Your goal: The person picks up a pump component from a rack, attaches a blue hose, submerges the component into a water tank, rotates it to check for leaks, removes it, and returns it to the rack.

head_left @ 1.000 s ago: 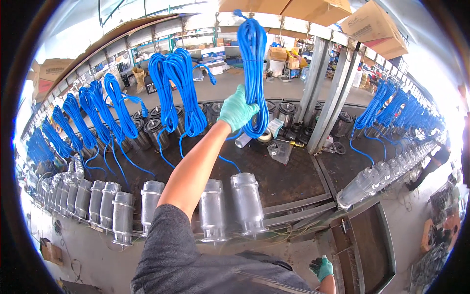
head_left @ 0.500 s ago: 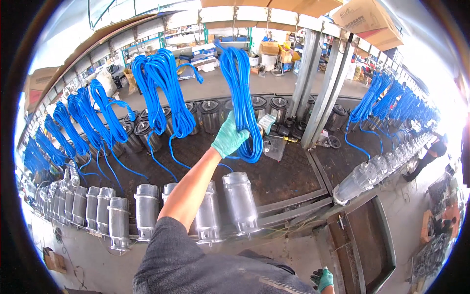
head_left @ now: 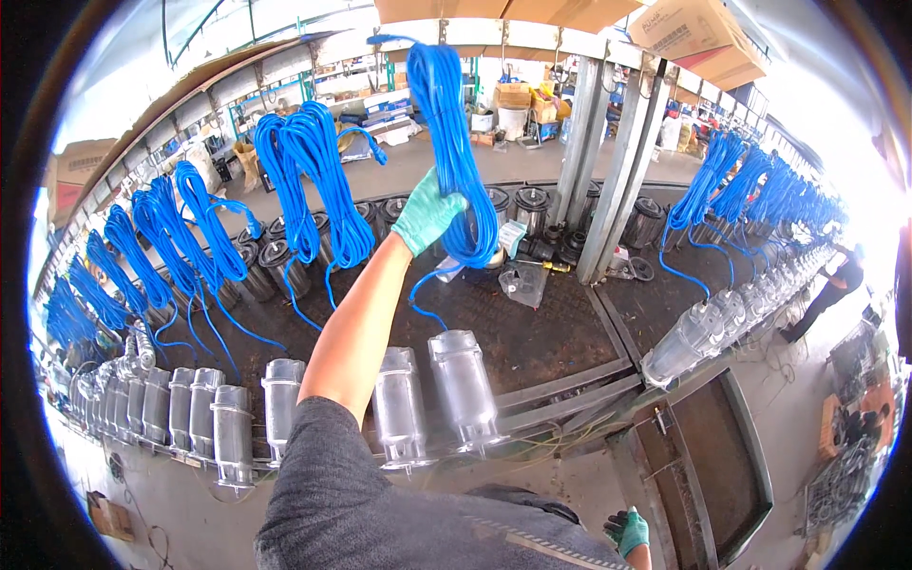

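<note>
My left hand (head_left: 430, 211), in a green glove, is closed around a bundled coil of blue cable (head_left: 454, 157) and holds it up over the dark bench. A loose end sticks out to the left at the coil's top. From its lower part a strand curves down to the top of a grey metal motor cylinder (head_left: 463, 389) at the bench's front edge. My right hand (head_left: 627, 530), gloved in green with dark fingers, hangs low by my side with its fingers loosely apart and nothing visible in it. Left of the held coil hang similar blue cable coils (head_left: 328, 185).
More metal cylinders (head_left: 231, 432) line the front edge. Dark round-topped canisters (head_left: 532, 204) stand behind. Steel posts (head_left: 608, 171) rise right of my left hand, near a plastic bag (head_left: 522, 282). A metal-framed trough (head_left: 712, 465) lies lower right. A person (head_left: 841, 290) stands far right.
My left hand has moved slightly up and to the left with the coil. The strand to the cylinder now shows below it. My right hand stays about where it was.
</note>
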A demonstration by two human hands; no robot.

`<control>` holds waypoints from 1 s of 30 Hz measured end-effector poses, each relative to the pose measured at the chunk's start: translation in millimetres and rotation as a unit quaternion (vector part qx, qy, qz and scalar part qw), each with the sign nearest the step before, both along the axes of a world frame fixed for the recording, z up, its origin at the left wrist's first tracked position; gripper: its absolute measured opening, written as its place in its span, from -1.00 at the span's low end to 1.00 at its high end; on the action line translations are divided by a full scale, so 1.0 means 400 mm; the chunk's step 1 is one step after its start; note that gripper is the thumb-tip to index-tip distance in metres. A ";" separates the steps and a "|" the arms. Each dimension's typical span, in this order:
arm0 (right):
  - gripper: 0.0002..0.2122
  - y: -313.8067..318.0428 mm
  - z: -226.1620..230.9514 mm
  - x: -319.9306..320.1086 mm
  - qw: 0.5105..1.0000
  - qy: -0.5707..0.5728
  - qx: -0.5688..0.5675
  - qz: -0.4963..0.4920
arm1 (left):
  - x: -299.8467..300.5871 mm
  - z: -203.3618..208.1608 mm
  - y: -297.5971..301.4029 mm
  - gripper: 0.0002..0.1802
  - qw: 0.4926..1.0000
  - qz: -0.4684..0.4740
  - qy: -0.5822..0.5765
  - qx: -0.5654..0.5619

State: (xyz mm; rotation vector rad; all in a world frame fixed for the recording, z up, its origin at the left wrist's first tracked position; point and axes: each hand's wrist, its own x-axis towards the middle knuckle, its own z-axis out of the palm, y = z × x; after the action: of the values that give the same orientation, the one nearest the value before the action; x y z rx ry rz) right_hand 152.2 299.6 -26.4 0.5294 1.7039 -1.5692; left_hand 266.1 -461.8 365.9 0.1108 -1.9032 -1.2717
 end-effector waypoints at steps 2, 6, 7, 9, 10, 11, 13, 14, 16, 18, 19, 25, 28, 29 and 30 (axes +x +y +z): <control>-0.51 0.002 -0.011 -0.002 1.000 -0.011 -0.010 -0.008 | 0.008 -0.047 0.033 -0.47 0.988 -0.072 0.071 0.118; -0.51 0.015 -0.029 -0.002 1.000 -0.023 -0.017 0.004 | 0.017 -0.161 0.058 -0.35 0.976 -0.090 0.055 0.189; -0.51 0.021 -0.028 0.005 1.000 -0.020 -0.010 0.006 | 0.021 -0.195 0.048 -0.33 0.982 -0.062 0.043 0.174; -0.51 0.027 -0.016 0.006 1.000 -0.008 0.002 0.009 | 0.025 -0.210 0.073 -0.28 0.992 -0.031 0.055 0.110; -0.52 0.022 -0.015 -0.005 1.000 -0.006 0.002 -0.001 | 0.027 -0.203 0.084 -0.28 0.984 -0.090 0.099 0.115; -0.53 0.024 -0.016 -0.008 1.000 -0.009 0.006 -0.006 | 0.036 -0.197 0.095 -0.27 0.985 -0.078 0.103 0.115; -0.57 0.024 -0.003 -0.006 1.000 -0.006 0.013 0.001 | 0.048 -0.163 0.117 -0.27 0.993 -0.032 0.086 0.073; -0.57 0.026 0.006 0.000 1.000 -0.007 0.016 -0.002 | 0.050 -0.129 0.116 -0.27 0.997 0.004 0.065 0.030; -0.58 0.010 0.009 -0.003 1.000 -0.005 0.012 -0.004 | 0.058 -0.048 0.109 -0.27 0.997 0.029 0.025 -0.066; -0.57 0.002 0.008 -0.004 1.000 0.004 0.013 -0.003 | 0.041 0.013 0.108 -0.31 0.998 0.035 0.013 -0.056; -0.57 -0.002 0.005 -0.002 1.000 0.007 0.013 -0.001 | 0.033 0.041 0.105 -0.33 0.999 0.026 0.008 -0.047; -0.55 -0.018 -0.024 -0.004 1.000 0.004 0.003 -0.014 | -0.028 0.052 0.026 -0.39 0.999 -0.009 0.023 -0.029; -0.55 -0.022 -0.004 0.008 1.000 0.002 0.002 -0.011 | -0.029 0.015 0.012 -0.33 0.998 -0.055 0.028 0.023; -0.55 -0.029 0.009 0.011 1.000 -0.002 0.007 -0.012 | -0.021 -0.007 0.019 -0.30 0.993 -0.086 0.058 0.063; -0.55 -0.038 0.022 0.016 1.000 -0.007 0.011 -0.011 | -0.009 -0.034 0.023 -0.27 0.984 -0.114 0.087 0.103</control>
State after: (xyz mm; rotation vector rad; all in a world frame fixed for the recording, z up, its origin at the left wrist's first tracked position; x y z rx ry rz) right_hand 158.8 284.6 -17.8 0.5711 1.7130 -1.5601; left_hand 262.3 -452.7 352.2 -0.1122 -1.6673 -1.5788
